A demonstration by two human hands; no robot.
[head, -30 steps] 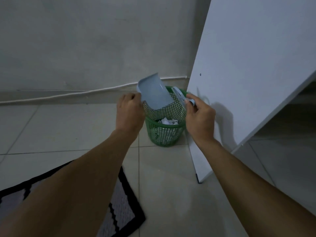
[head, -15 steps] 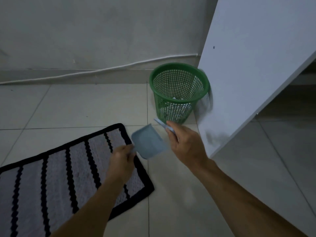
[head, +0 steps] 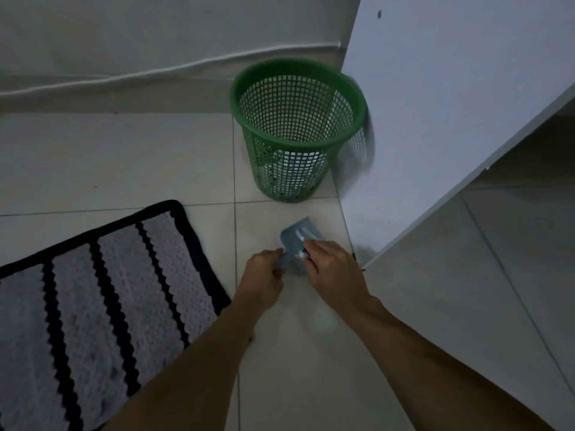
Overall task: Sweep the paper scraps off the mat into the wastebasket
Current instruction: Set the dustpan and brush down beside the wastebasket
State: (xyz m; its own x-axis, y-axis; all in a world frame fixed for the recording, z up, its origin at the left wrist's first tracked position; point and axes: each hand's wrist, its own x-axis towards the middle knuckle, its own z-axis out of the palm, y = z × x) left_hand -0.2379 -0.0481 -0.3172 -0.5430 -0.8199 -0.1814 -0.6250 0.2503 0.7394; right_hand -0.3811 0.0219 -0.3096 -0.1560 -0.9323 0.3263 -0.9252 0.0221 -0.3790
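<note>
Head view: one green mesh wastebasket (head: pixel 298 129) stands upright on the tiled floor (head: pixel 109 157), its rim touching or just beside the one white board (head: pixel 451 119) leaning at its right. One white cable (head: pixel 155 71) runs along the wall foot behind the wastebasket. One striped mat (head: pixel 102 290), grey with black bands, lies flat to the near left of the wastebasket, apart from it.

One blue dustpan (head: pixel 300 241) is low over the floor, near the wastebasket on the viewer's side. Its long axis runs from the hands toward the wastebasket, open mouth pointing away and slightly right.

Two hands: the left hand (head: pixel 264 275) grips the dustpan's handle end. The right hand (head: pixel 333 269) curls round a slim pale tool (head: pixel 301 252), too blurred to name, which lies across the dustpan.
</note>
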